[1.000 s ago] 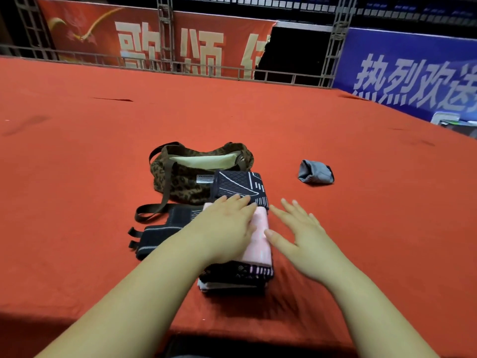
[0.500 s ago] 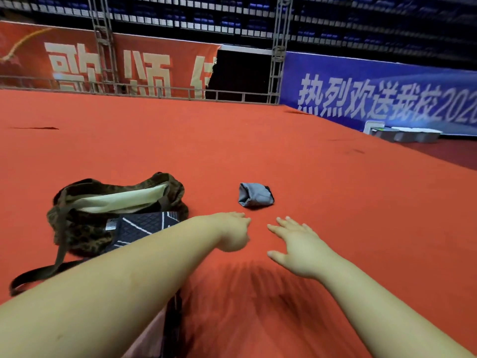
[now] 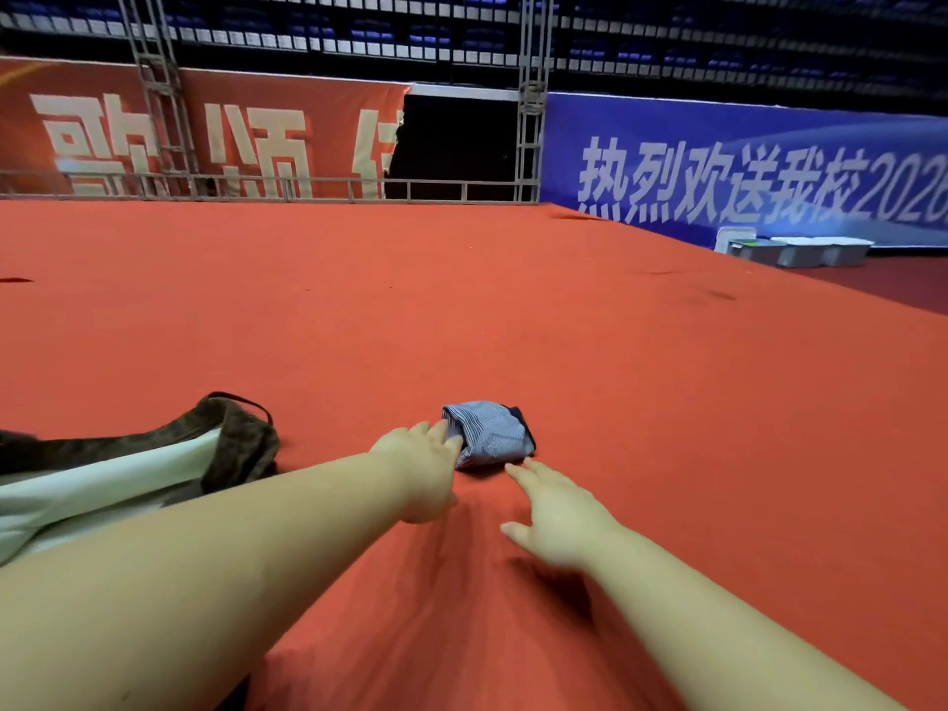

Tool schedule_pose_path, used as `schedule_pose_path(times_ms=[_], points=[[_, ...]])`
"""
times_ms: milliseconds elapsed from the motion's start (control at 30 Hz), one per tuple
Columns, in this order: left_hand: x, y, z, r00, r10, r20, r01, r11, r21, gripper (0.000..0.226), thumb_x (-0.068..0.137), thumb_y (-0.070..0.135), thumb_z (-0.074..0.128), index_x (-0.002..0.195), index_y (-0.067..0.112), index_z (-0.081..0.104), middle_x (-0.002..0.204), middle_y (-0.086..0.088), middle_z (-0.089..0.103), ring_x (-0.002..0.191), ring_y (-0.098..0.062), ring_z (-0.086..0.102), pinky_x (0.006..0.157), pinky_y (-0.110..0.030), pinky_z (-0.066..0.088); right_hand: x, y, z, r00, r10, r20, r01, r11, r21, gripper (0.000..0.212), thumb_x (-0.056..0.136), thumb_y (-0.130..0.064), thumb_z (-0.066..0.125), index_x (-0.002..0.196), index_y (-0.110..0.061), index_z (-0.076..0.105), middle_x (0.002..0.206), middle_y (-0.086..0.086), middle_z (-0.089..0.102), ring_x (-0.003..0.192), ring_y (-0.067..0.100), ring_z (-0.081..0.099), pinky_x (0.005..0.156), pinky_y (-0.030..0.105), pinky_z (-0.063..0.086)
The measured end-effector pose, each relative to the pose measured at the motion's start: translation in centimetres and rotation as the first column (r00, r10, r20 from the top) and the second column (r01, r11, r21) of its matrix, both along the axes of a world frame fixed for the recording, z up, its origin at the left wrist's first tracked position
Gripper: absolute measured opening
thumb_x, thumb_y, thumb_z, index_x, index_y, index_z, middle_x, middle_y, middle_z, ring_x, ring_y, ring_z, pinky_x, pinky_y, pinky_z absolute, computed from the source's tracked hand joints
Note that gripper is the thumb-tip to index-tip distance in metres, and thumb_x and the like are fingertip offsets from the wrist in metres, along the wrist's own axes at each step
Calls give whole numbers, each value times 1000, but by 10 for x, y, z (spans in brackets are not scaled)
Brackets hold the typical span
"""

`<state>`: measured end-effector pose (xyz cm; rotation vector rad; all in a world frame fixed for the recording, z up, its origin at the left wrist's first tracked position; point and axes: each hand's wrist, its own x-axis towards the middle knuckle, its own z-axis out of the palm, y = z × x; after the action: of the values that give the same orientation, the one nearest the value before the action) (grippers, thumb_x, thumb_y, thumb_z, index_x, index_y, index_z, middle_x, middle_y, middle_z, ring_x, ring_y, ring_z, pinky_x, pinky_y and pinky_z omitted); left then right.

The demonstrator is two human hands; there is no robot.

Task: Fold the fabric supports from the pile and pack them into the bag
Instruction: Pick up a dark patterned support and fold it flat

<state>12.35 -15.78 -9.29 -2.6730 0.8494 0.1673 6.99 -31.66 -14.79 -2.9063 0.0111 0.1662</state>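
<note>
Grey support (image 3: 487,433) lies folded on red table (image 3: 615,377), long axis left-right. Left grip (image 3: 428,467) touches its left end, fingers straight. Right grip (image 3: 554,515) spread, just beside. Bag (image 3: 231,443) left. Blue banner (image 3: 744,171) reads "热烈欢送我校202".

Red cloth (image 3: 564,325): covers the surface. Grey support (image 3: 487,433): folded, lying mid-cloth. Left hand (image 3: 426,464): fingertips touching the support's left edge. Right hand (image 3: 556,513): fingers spread, just short of it. Camouflage bag (image 3: 231,438): left, mouth open, pale lining showing.
</note>
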Motion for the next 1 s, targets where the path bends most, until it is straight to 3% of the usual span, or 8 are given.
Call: schedule_pose_path(times_ms=[233, 367, 433, 533, 633, 833, 933, 1000], points=[[64, -40, -30, 999, 30, 22, -28, 992, -126, 80, 94, 48, 48, 152, 12, 5, 159, -13, -3, 146, -29, 7, 117, -39, 17, 73, -23, -31, 974, -184, 132, 152, 965, 215, 87, 87, -38, 60, 151, -23, 4, 159, 5, 8, 145, 21, 14, 116, 38, 21], [82, -50, -51, 990, 138, -38, -143, 978, -150, 77, 91, 49, 52, 148, 11, 17, 151, -12, 30, 137, -29, 32, 107, -39, 32, 98, -29, -45, 948, -297, 118, 219, 874, 434, 92, 83, -37, 66, 151, -17, 7, 154, 5, 27, 140, 22, 30, 112, 39, 28], [84, -50, -58, 986, 157, -56, -162, 979, -119, 54, 92, 36, 53, 137, 13, 36, 136, -7, 50, 123, -28, 49, 93, -37, 42, 105, -28, -49, 921, -373, 108, 257, 793, 553, 83, 85, -33, 64, 150, -13, 16, 146, 5, 41, 133, 22, 40, 108, 34, 33], [82, -45, -61, 996, 91, 22, -90, 995, -45, 32, 92, 13, 47, 123, 16, 56, 124, -4, 59, 113, -25, 57, 79, -33, 45, 106, -23, -56, 857, -491, 155, 307, 729, 612, 46, 87, -26, 62, 130, -12, 53, 120, 6, 64, 113, 24, 57, 89, 30, 43], [75, -34, -57, 998, 21, 51, -18, 999, -51, 33, 91, 9, 44, 118, 17, 61, 120, -5, 61, 108, -26, 60, 79, -34, 46, 90, -15, -57, 851, -479, 214, 269, 749, 606, 19, 86, -23, 63, 102, -13, 65, 99, 3, 69, 96, 23, 61, 73, 27, 39], [23, -4, -17, 996, -87, 27, 87, 996, -4, 24, 92, 15, 46, 109, 16, 62, 111, -5, 63, 99, -27, 61, 69, -33, 43, 27, 11, -23, 834, -463, 302, 123, 688, 716, 3, 85, -16, 64, 87, -18, 62, 80, -8, 65, 80, 17, 60, 69, 27, 43], [-20, 14, 9, 998, -67, -21, 64, 990, -129, 21, 93, 18, 45, 107, 16, 61, 110, -6, 63, 101, -27, 60, 74, -33, 45, -16, 26, 6, 817, -459, 350, 42, 652, 757, 11, 84, -13, 64, 81, -23, 60, 77, -13, 64, 76, 13, 60, 68, 22, 46], [-50, 27, 24, 989, -19, -148, -24, 958, -284, 30, 90, 12, 45, 114, 17, 61, 113, -5, 64, 105, -26, 59, 80, -30, 45, -50, 38, 23, 790, -447, 419, -19, 666, 746, 17, 83, -11, 65, 79, -27, 60, 80, -10, 65, 79, 10, 59, 67, 16, 41]])
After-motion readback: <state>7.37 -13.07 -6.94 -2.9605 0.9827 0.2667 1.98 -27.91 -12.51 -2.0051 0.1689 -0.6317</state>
